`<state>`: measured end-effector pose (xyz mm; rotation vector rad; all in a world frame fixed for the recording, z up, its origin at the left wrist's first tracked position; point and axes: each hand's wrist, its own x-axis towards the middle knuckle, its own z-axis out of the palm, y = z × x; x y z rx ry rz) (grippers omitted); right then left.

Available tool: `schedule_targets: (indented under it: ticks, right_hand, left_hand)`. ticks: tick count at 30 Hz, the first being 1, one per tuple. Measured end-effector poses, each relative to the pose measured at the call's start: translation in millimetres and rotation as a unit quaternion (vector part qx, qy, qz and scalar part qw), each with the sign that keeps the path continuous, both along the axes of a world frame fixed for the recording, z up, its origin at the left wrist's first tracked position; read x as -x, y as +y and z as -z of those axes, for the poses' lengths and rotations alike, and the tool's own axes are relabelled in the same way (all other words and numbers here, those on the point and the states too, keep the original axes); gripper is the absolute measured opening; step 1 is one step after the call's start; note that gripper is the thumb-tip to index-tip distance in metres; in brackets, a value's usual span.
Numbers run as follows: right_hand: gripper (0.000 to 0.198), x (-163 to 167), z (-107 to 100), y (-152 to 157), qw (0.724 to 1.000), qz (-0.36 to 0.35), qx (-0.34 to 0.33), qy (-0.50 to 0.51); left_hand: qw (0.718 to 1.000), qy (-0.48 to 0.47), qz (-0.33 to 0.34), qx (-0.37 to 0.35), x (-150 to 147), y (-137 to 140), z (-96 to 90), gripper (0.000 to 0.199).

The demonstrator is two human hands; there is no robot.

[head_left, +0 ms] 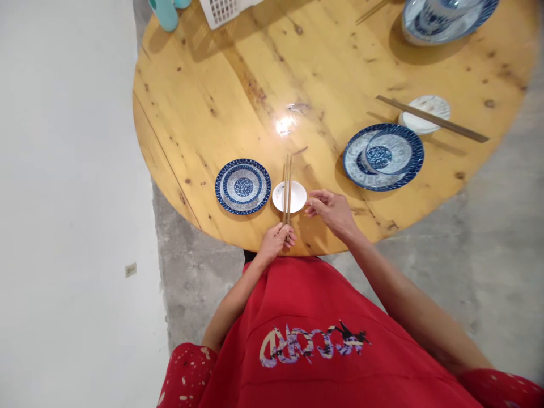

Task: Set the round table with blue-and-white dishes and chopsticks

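Note:
Near the table's front edge, my left hand is closed around the lower ends of a pair of chopsticks. The chopsticks point away from me and pass over a small white dish. Just right of that dish hovers my right hand, its fingers loosely bent and apart, with nothing visible in them. To the left of the dish is a blue-and-white plate with a smaller patterned piece of crockery centred on it; I cannot tell whether that piece is a bowl or a plate.
At right on the round wooden table stand a blue-rimmed plate with a bowl, and a white dish with chopsticks across it. More crockery and a white basket stand farther back.

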<state>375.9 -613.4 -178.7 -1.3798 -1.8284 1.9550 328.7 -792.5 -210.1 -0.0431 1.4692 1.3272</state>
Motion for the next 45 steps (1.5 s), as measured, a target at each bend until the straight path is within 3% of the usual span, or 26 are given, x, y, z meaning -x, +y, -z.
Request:
schedule_targets:
  ticks: [15,24,30,33,37,40,45]
  right_hand:
    - [0.024,5,6,-3,0.999,-0.036,-0.003,0.007]
    - [0.026,13,13,-7,0.993,-0.100,-0.059,-0.031]
    - [0.027,12,8,-8,0.990,-0.102,-0.095,-0.031]
    - [0.025,4,2,-6,0.991,-0.090,-0.097,-0.022]
    - [0.023,-17,-4,-4,0.994,-0.064,-0.090,-0.019]
    - [0.023,-38,-3,-4,0.996,-0.040,-0.078,-0.020]
    - [0.023,-73,4,0,0.998,-0.010,-0.062,-0.023]
  left_hand:
    - [1.000,0.026,0.007,-0.007,1,-2,4.4,0.037]
    - [0.998,0.050,0.036,0.010,3,-1,-0.4,0.037]
    - [0.993,0.102,0.054,0.000,4,-9,1.1,0.036]
    - [0.971,0.216,0.093,0.042,5,-15,-4.4,0.025]
    - [0.908,0.395,0.080,0.118,9,-13,-21.9,0.016]
    - [0.896,0.425,0.049,0.121,18,1,-34.7,0.028]
    - [0.865,0.442,0.113,0.206,40,25,-44.1,0.038]
